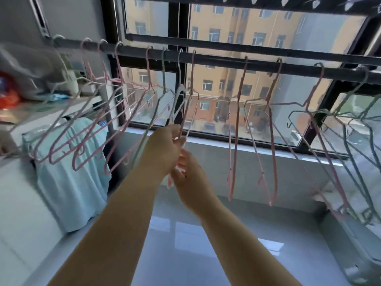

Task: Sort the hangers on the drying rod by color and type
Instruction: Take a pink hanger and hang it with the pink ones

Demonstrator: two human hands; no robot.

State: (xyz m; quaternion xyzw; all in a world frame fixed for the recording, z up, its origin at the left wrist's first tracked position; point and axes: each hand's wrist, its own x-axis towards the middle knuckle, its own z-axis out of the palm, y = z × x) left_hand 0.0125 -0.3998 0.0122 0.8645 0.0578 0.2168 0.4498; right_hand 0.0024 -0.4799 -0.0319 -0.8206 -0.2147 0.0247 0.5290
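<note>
A dark drying rod [216,59] runs across the window with several thin wire hangers on it. Pink hangers [88,129] cluster at the left, with more pink ones [235,141] in the middle. Green hangers [350,145] hang at the right, and one green hanger [158,104] is among the left group. My left hand [165,149] pinches the lower part of a pink hanger [190,100] whose hook sits on the rod near the middle. My right hand [189,178] is just below it, fingers loosely around the same hanger's bottom; the grip is blurred.
A light blue garment [68,172] drapes over a white appliance at the left. Cluttered items sit on a shelf at the far left [12,93]. A second rack with clips [247,3] runs overhead. The window sill [247,149] lies behind the hangers.
</note>
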